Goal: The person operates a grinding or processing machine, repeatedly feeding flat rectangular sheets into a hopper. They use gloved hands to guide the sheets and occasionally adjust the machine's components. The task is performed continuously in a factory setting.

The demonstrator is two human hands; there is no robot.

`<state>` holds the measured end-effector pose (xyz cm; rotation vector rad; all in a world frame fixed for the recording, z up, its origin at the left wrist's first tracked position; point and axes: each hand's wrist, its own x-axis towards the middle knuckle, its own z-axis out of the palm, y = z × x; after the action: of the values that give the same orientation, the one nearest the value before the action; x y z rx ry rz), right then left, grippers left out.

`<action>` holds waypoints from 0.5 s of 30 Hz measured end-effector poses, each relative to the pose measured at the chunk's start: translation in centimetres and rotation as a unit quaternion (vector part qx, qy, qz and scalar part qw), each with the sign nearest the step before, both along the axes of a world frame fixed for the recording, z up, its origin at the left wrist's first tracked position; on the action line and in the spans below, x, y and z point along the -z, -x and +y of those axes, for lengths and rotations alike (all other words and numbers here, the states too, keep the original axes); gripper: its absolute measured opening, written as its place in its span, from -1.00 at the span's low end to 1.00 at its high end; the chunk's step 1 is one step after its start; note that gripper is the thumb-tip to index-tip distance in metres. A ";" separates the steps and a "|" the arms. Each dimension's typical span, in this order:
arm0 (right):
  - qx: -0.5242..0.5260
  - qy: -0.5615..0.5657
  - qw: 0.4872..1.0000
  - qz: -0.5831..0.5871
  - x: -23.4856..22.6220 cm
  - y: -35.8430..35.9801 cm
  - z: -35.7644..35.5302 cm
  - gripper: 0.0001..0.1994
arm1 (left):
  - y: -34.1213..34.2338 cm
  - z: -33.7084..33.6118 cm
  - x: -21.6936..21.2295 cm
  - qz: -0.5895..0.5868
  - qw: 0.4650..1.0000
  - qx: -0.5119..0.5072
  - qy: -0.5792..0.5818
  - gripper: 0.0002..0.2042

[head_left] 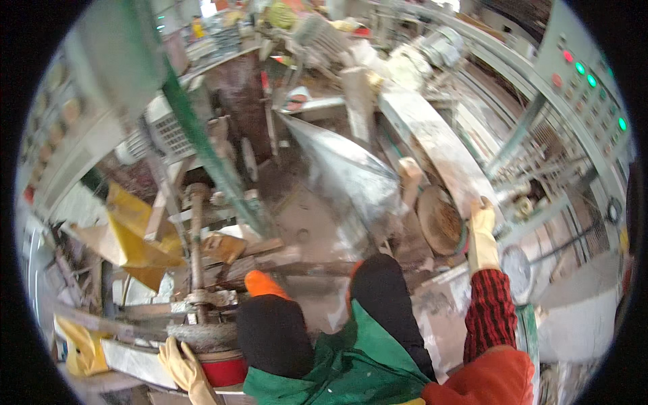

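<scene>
My left hand (pixel 183 370), in a cream rubber glove, lies at the lower left on a pale ledge (pixel 138 364). Its fingers are stretched and slightly apart, close to a grey wheel-like disc (pixel 206 336) and the red band (pixel 223 371) under it. My right hand (pixel 482 236) wears the same kind of glove below a red and black striped sleeve. Its fingers look bent over the near end of a long pale beam (pixel 442 135), though blur softens them. Beside it stands a round brown disc (pixel 440 219) with a dark rim.
Shiny sheet metal (pixel 351 169) slants across the middle ahead of my knees. A green post (pixel 209 148) and an upright shaft (pixel 197 236) stand left. Yellow sheeting (pixel 142 229) hangs there. A control panel (pixel 587 88) with lit buttons is far right; a motor (pixel 442 47) sits behind.
</scene>
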<state>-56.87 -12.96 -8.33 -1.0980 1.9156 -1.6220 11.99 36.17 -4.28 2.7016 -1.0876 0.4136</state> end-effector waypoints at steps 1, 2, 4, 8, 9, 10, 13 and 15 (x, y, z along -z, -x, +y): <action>-0.047 -0.045 0.998 0.004 -1.6 -5.4 -0.2 -0.51 | -0.4 1.1 -0.9 -0.023 1.000 -0.017 0.002 -0.65; -0.091 -0.086 0.992 0.017 -4.8 -11.1 0.8 -0.54 | -0.9 2.2 -1.6 -0.041 0.999 -0.031 0.004 -0.65; -0.189 -0.075 0.979 -0.034 -6.5 -15.6 0.2 -0.52 | -0.4 1.8 -1.7 -0.061 0.998 -0.018 0.015 -0.66; -0.410 -0.051 0.900 -0.137 -3.1 -26.0 -2.5 -0.57 | 0.5 1.5 -3.3 -0.107 0.992 0.000 0.067 -0.69; -0.426 -0.063 0.891 -0.146 -1.4 -27.5 -3.4 -0.59 | 1.2 0.5 -3.6 -0.090 0.993 0.008 0.074 -0.69; -0.436 -0.077 0.884 -0.150 0.4 -28.2 -4.0 -0.60 | 1.7 -0.9 -3.8 -0.067 0.994 0.024 0.083 -0.70; -0.416 -0.160 0.877 -0.181 5.4 -34.3 -0.8 -0.62 | 1.7 -0.4 -4.3 -0.057 0.995 0.013 0.081 -0.69; -0.462 -0.215 0.861 -0.012 11.4 -36.0 0.3 -0.60 | 1.8 -0.1 -4.7 -0.058 0.995 0.003 0.079 -0.66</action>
<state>-20.82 -12.66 -19.71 -1.4419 1.2654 -0.6308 10.15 36.10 0.41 2.5633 -1.0434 0.6351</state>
